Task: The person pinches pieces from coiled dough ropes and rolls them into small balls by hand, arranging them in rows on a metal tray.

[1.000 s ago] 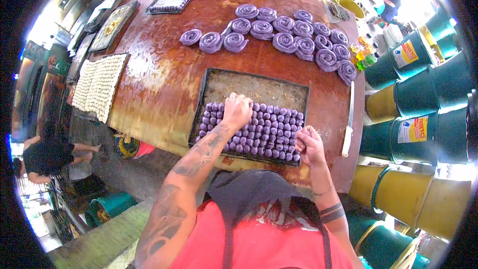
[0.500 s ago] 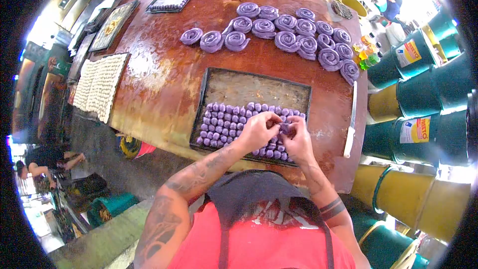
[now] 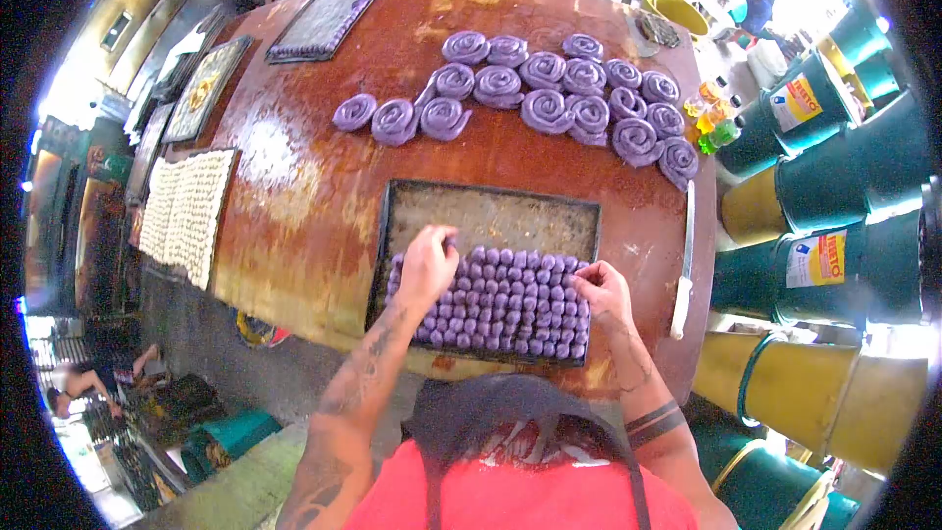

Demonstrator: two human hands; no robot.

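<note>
A dark rectangular baking tray [image 3: 491, 204] lies before me, its near part packed with rows of small purple dough balls [image 3: 496, 299] and its far part bare. Above the tray's left side, my left hand [image 3: 428, 263] is closed in a pinch on a small purple dough piece [image 3: 451, 238]. My right hand [image 3: 602, 287] pinches at the right end of the farthest row, by the tray's right edge. Its fingertips seem to hold a dough ball there, mostly hidden by the fingers.
Several coiled purple dough rolls [image 3: 545, 110] lie beyond the tray. A long white-handled knife [image 3: 684, 285] is at the right. Left are trays of pale dough pieces [image 3: 186, 206]; another tray [image 3: 319, 25] stands at the far left. Bottles [image 3: 721, 134] and large green bins [image 3: 834, 167] stand right.
My hands were together over the right part of the tray. They have parted: the left moved left with a dough piece, the right stays at the right edge. The view has shifted a little.
</note>
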